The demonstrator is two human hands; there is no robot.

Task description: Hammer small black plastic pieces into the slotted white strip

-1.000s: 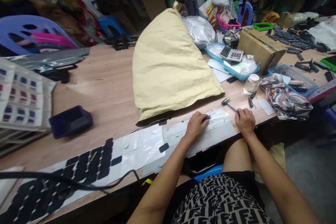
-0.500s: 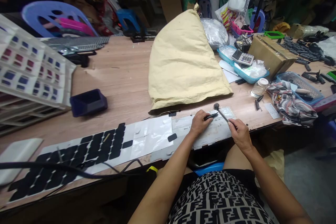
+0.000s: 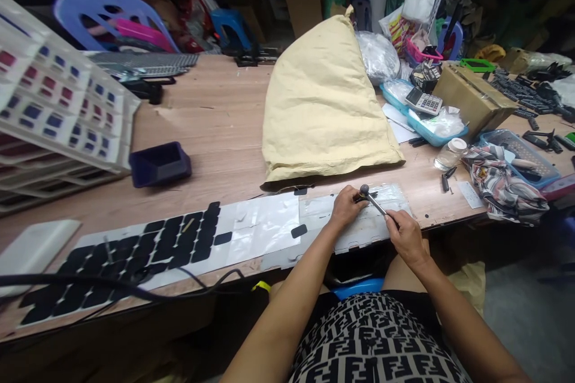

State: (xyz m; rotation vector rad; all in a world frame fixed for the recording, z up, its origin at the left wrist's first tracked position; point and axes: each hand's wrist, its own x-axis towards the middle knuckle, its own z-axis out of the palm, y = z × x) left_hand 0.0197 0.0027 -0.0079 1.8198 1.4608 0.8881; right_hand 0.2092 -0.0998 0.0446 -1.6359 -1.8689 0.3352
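Observation:
My right hand [image 3: 406, 236] is closed around the thin metal shaft of a small hammer [image 3: 376, 203], whose dark rounded head is at the fingertips of my left hand [image 3: 347, 208]. My left hand pinches a small black piece [image 3: 360, 197], mostly covered by the fingers and the hammer head. Both hands are over a grey-white board [image 3: 344, 240] along the table's front edge. To their left a white sheet [image 3: 263, 224] carries rows of black rounded stickers [image 3: 166, 242], and a single black sticker [image 3: 299, 231] lies near the board.
A big yellow paper sack [image 3: 330, 114] lies behind my hands. At the right are a glass jar [image 3: 450, 154], a patterned cloth [image 3: 498, 179] and a blue tray with a calculator [image 3: 423, 100]. A dark blue bin [image 3: 160, 165], white crate [image 3: 90, 114] and black cable [image 3: 148, 293] are at the left.
The hammer head has come down and left onto the black piece by my left fingers. My right hand has shifted slightly left and down. The whole view has shifted a little.

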